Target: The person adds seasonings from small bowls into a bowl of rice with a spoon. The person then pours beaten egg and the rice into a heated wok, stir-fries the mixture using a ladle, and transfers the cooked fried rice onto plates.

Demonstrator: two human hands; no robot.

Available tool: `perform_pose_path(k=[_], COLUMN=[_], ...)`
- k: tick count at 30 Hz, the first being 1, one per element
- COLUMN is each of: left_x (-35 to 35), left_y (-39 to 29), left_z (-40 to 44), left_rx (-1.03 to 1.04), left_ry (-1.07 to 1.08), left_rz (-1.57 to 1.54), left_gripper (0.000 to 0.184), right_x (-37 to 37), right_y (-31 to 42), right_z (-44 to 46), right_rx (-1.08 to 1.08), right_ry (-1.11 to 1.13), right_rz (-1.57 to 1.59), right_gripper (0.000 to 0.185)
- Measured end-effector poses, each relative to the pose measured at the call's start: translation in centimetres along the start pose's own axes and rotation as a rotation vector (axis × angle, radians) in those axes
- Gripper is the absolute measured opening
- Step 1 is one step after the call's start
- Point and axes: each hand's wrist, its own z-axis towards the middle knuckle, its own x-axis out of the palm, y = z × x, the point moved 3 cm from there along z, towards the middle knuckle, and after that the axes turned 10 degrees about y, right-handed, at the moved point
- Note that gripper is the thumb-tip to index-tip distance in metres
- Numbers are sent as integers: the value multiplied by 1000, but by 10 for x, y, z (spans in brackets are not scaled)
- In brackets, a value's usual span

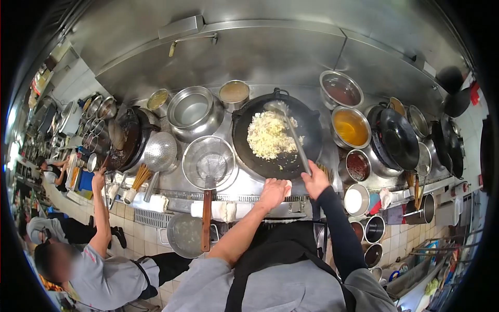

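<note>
A black wok (314, 138) sits on the stove in front of me, holding a heap of pale yellow and white fried rice (267, 138). My right hand (316, 180) is closed around the long handle of a metal ladle (296, 136), whose bowl rests at the far side of the rice. At the wok's near rim, my left hand (274, 193) is closed on a folded white cloth (287, 188); the part of the rim beneath it is hidden.
Left of the wok, a mesh strainer (209, 162) with a wooden handle lies near a steel pot (193, 109). On the right are bowls of orange liquid (351, 126) and dark red sauce (357, 165). A co-worker (112, 275) stands at another wok on the left.
</note>
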Motion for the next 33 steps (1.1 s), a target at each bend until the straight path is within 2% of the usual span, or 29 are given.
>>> perform_pose_path(k=[1,5,8,10,12,15,16,18,19,21,22,24,26,27,30,31,33], left_x=[0,0,1,3,5,4,2,3,2,4,6,2,4,3,8,7,0], left_y=[-1,-1,-3,-4,-4,-8,-8,-6,-7,-5,-8,-10,-8,-8,-12,-11,-10], left_z=[0,-1,1,1,-1,0,1,2,1,8,3,2,1,2,-6,-3,4], left_rx=[3,1,-8,-21,-17,-31,-38,-2,14,-21,-38,-39,-31,-29,-24,-21,-8], left_ry=[-11,-49,-46,-32,-54,-42,-32,-86,-114,-83,-57,-57,-89,-96,-92,-89,-102], left_rz=[-6,-25,5,9,16,16,18,13,7,23,27,10,-14,-1,6,-6,-16], left_gripper=[27,27,26,26,26,27,27,27,27,27,27,26,25,24,22,21,20], right_x=[-5,-1,13,31,31,4,5,12,11,10,3,12,28,31,10,16,30], right_y=[-16,24,-86,-21,-3,-32,-32,-9,-3,-3,-32,-60,-21,-4,-40,-63,-37], right_z=[0,-54,12,9,13,64,73,57,49,34,51,66,22,8,20,37,18], right_rx=[-143,223,388,316,173,302,377,271,263,260,346,379,273,213,344,424,252], right_ry=[-59,239,369,114,63,300,301,168,201,263,374,396,202,105,414,447,239], right_rz=[-165,868,1257,487,211,1019,1119,492,523,587,976,1177,607,322,919,1184,473], right_gripper=[53,41,36,23,18,12,13,14,10,16,17,18,9,11,12,27,34])
